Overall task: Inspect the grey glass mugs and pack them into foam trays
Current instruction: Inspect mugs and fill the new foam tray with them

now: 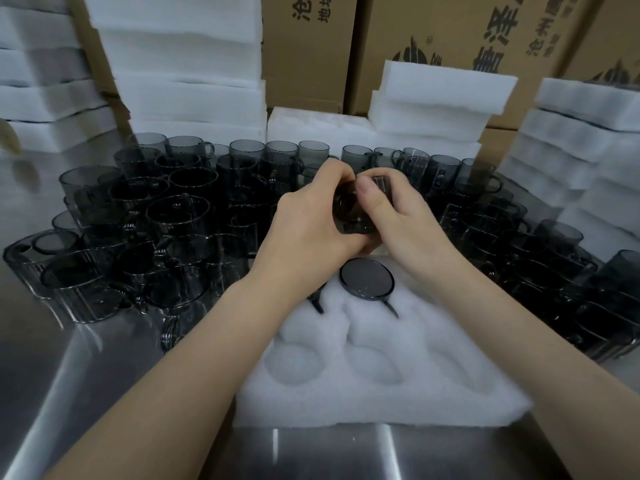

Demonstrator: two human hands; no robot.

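Forearms (173, 358) outstretched, left hand (308, 223) and right hand (407, 221) together, fingers (365, 192) curled round one mug (349, 211)

One wide-angle camera, worn on the person's head, gives the only view. It looks forward and steeply down over a steel table (104, 393), close enough that both forearms run in from the near edge. The left hand (304, 230) and right hand (405, 223) hold a grey mug (348, 206) at mid-frame. A foam tray (381, 403) lies near, cardboard boxes (304, 57) stand far; straight edges bow toward the borders.
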